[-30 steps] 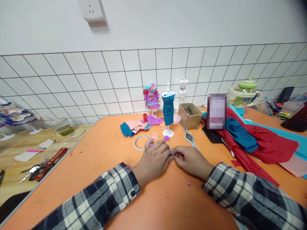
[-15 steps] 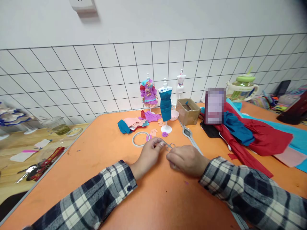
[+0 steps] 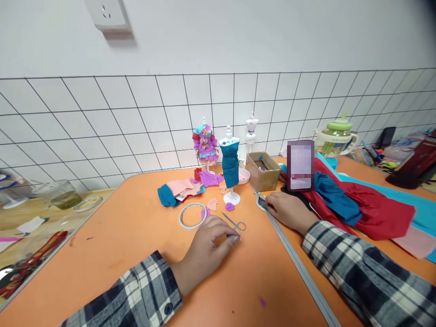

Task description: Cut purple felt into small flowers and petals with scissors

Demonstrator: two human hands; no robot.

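Pinch softly with your left hand (image 3: 208,246), thumb and finger nearly meeting on something too tiny to tell, clear of the small scissors (image 3: 233,222) at its one o'clock, while your half-curled right hand (image 3: 289,210) sits over the grey strip (image 3: 298,262), its hold hidden.

We see bright, even light and soft shadows, 1 under the socket (image 3: 108,16). Lens stretch slants the tiles (image 3: 153,122) towards both sides; 1 top corner, the right, darkens. The screen (image 3: 300,165) is pixelated, the strap (image 3: 37,259) blurred, the scissors (image 3: 230,219) fairly crisp.
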